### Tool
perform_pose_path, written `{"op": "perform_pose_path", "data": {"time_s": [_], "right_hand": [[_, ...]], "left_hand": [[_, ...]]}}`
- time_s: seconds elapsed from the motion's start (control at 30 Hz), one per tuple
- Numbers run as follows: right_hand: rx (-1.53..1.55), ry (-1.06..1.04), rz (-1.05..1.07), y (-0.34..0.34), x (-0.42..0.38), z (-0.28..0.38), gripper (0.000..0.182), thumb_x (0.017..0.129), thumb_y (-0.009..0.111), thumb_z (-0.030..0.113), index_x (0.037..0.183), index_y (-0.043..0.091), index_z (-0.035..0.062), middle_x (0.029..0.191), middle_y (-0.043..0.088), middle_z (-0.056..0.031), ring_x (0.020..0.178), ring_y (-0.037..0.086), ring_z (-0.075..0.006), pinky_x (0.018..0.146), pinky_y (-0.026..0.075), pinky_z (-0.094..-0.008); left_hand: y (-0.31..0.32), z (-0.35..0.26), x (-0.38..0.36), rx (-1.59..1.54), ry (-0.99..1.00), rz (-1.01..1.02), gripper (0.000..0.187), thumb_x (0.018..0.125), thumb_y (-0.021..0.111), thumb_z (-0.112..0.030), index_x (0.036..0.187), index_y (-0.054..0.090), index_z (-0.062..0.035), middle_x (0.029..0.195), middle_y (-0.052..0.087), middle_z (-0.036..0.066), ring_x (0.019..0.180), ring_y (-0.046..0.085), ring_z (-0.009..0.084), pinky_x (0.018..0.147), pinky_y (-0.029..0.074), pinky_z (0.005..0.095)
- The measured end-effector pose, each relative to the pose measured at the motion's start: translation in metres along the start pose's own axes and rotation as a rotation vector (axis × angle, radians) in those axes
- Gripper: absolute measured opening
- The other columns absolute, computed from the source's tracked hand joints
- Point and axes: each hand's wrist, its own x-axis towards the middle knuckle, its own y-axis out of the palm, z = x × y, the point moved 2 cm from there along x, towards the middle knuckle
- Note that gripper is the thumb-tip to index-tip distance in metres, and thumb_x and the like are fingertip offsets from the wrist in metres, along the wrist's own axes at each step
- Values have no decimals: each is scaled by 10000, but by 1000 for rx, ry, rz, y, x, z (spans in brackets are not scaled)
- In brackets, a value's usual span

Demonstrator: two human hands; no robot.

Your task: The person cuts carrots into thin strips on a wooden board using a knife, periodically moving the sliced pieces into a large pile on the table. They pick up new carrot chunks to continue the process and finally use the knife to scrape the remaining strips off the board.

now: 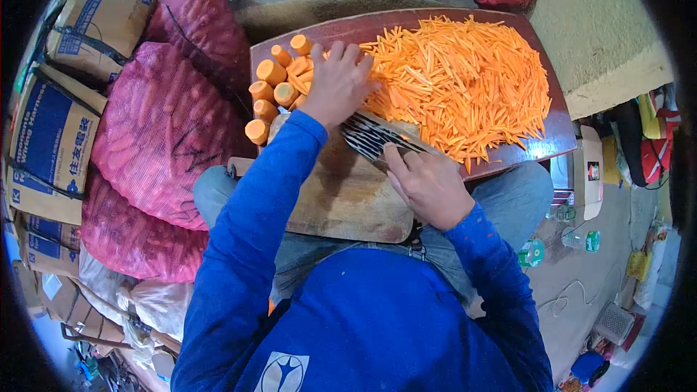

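My left hand (pixel 340 86) reaches over the far end of the wooden cutting board, palm down, fingers spread and a little bent. It lies between the short carrot chunks (pixel 271 72) and the heap of carrot sticks (pixel 465 87); what is under its palm is hidden. My right hand (pixel 430 185) is closed on a knife, its handle mostly covered by the fingers. The broad knife blade (pixel 367 136), streaked dark and light, points left over the cutting board (pixel 348 203), close below my left hand. The board rests across my lap.
A dark red tabletop (pixel 534 147) carries the carrots. Pink mesh sacks (pixel 163 131) of carrots and cardboard boxes (pixel 54 145) are stacked at left. A concrete ledge (pixel 610 36) stands at the far right. Jars (pixel 531 252) and a cord (pixel 573 294) lie on the right floor.
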Motion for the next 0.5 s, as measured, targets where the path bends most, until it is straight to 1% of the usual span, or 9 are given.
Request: {"op": "perform_pose_path", "data": {"time_s": [0.1, 0.13, 0.17, 0.23, 0.27, 0.3, 0.37, 0.4, 0.5], "right_hand": [[28, 27, -29, 3, -4, 1, 438, 930, 654, 154, 1336, 639, -8, 839, 701, -79, 740, 739, -258, 618, 585, -398], [51, 34, -21, 6, -7, 2, 434, 932, 662, 161, 1329, 638, -14, 839, 698, -82, 742, 738, -261, 615, 583, -398], [61, 41, -24, 16, -11, 3, 434, 932, 662, 161, 1329, 638, -14, 839, 698, -82, 742, 738, -261, 615, 583, -398], [136, 26, -22, 36, -17, 5, 439, 952, 677, 177, 1334, 625, -33, 848, 692, -95, 749, 732, -268, 614, 581, -408], [145, 21, -22, 38, -19, 6, 439, 952, 677, 177, 1334, 625, -33, 848, 692, -95, 749, 732, -268, 614, 581, -408], [165, 31, -17, 37, -20, 7, 444, 961, 679, 180, 1341, 615, -40, 858, 692, -104, 750, 728, -269, 618, 582, -412], [191, 42, -18, 36, -21, 7, 450, 970, 681, 184, 1347, 604, -48, 869, 693, -114, 751, 725, -271, 621, 582, -416], [211, 47, -10, 36, -21, 6, 457, 977, 684, 192, 1357, 596, -45, 879, 688, -115, 756, 722, -271, 624, 583, -419], [248, 57, -12, 35, -22, 4, 474, 981, 695, 210, 1368, 586, -40, 899, 677, -113, 772, 718, -275, 633, 583, -422]], "left_hand": [[14, 35, -1, 45, 33, -73, 360, 869, 822, -333, 1150, 759, -117, 1148, 671, 86, 1187, 589, 309, 1046, 378, 582], [12, 47, -4, 50, 5, 32, 288, 869, 761, -173, 1150, 767, -112, 1150, 711, 109, 1194, 624, 338, 1033, 413, 572], [10, 56, -5, 52, 11, 41, 288, 869, 761, -173, 1150, 767, -112, 1150, 711, 109, 1194, 624, 338, 1033, 413, 572], [19, 81, -4, 18, -106, 169, 316, 829, 704, -72, 1133, 782, -108, 1157, 738, 136, 1198, 653, 362, 974, 458, 569], [23, 89, -5, 68, -53, 93, 274, 839, 709, -87, 1100, 792, -102, 1138, 750, 149, 1177, 674, 380, 935, 486, 563], [27, 94, -3, 74, -57, 100, 274, 839, 709, -87, 1100, 792, -102, 1138, 750, 149, 1177, 674, 380, 935, 486, 563], [36, 101, 1, -19, -70, 202, 256, 846, 722, -114, 1093, 788, -96, 1144, 749, 144, 1186, 670, 378, 954, 484, 571], [40, 100, 5, -15, -74, 245, 276, 858, 730, -146, 1124, 779, -94, 1164, 746, 147, 1201, 663, 382, 979, 482, 580], [53, 93, 13, 59, -66, 284, 314, 863, 728, -157, 1169, 767, -97, 1188, 741, 148, 1215, 659, 384, 996, 485, 580]]}}
